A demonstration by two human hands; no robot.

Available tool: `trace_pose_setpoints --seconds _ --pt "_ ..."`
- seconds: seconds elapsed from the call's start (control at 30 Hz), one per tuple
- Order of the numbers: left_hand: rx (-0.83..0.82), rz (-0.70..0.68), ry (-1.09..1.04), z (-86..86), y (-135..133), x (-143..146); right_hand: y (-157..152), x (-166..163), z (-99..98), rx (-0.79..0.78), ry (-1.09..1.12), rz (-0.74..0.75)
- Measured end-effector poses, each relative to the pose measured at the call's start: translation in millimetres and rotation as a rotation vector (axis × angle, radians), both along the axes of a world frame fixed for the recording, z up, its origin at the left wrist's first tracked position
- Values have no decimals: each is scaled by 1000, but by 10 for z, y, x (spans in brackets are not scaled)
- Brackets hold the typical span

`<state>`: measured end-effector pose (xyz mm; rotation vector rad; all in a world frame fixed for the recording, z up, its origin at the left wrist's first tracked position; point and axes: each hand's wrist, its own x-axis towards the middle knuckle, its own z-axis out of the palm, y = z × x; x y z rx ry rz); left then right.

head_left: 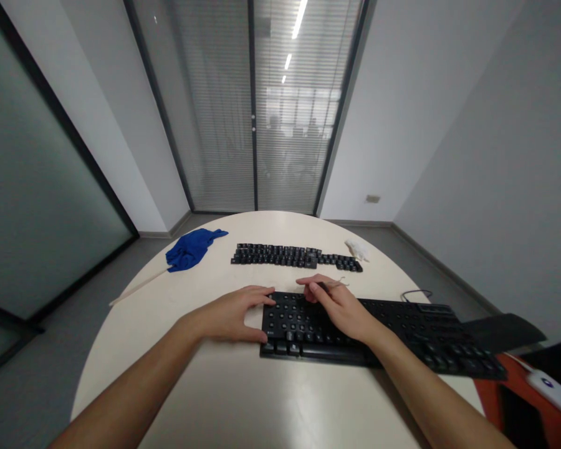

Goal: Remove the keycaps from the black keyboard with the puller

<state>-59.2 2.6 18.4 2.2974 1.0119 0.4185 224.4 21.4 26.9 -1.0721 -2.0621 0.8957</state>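
Observation:
A black keyboard lies across the near part of a round white table. My left hand grips the keyboard's left end, thumb at the front edge and fingers on the top edge. My right hand rests over the keys and pinches a thin wire key-puller tool near the top row. Behind the keyboard, several black keycaps are laid out in rows on the table.
A blue cloth on a pale stick lies at the back left. A crumpled white wipe sits at the back right. A black cable, a black flat object and an orange surface with a white device are at the right.

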Motion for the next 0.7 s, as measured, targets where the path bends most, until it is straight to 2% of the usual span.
trace_pose_setpoints --seconds 0.1,0.27,0.43,0.5,0.7 --pt "8 8 14 -15 -33 41 -123 -117 36 -67 -4 110" --pt "170 39 0 20 -72 160 -200 -207 13 -93 -20 116" --pt "226 221 -177 135 -62 214 -228 -275 7 -36 -73 174" --pt "232 247 -267 173 -69 234 -244 -310 6 -2 -81 199" --pt "223 110 -332 177 -150 383 -265 -411 -75 61 -207 250"
